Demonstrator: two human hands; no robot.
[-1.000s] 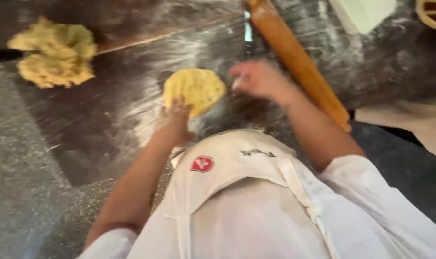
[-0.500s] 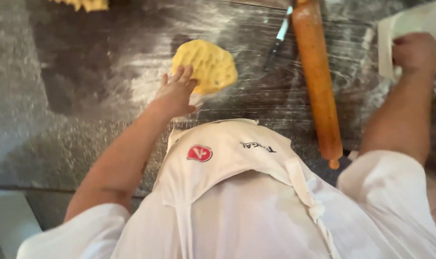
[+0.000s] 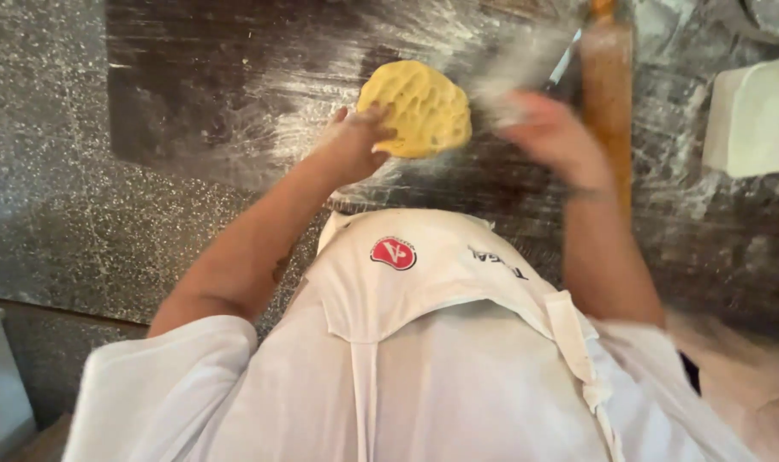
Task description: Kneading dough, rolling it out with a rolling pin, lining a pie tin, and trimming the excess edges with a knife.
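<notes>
Dough: flattened round piece of yellow dough (image 3: 417,107) with a dimpled top, tilted with its near edge lifted off the floured dark wooden board (image 3: 218,94), roughly at the middle of the frame.

Left hand: left hand (image 3: 353,144) at the lower left edge of the dough, thumb and fingertips touching its rim, grasping it from the side and from below.

Right hand: right hand (image 3: 548,137) just right of the dough, blurred by motion, fingers spread towards the dough's right edge (grip not readable; contact with the dough cannot be told).

Flour: pale blurred streak of white flour (image 3: 514,73) in the air above the right hand, thin white smears across the board around the dough.

Rolling pin: long brown wooden rolling pin (image 3: 608,94) lying on the board right of the right hand, running away from the body, partly hidden behind the wrist.

Utensil: slim metal utensil with a pale tip (image 3: 562,67) between dough and rolling pin, mostly hidden by blur.

White block: pale rectangular white container (image 3: 753,120) at the right edge, well apart from the dough.

Counter: speckled grey stone counter (image 3: 47,171) left of the board.

Clothing: white apron with a red round badge (image 3: 394,253) over a white short-sleeved top, filling the lower frame.
</notes>
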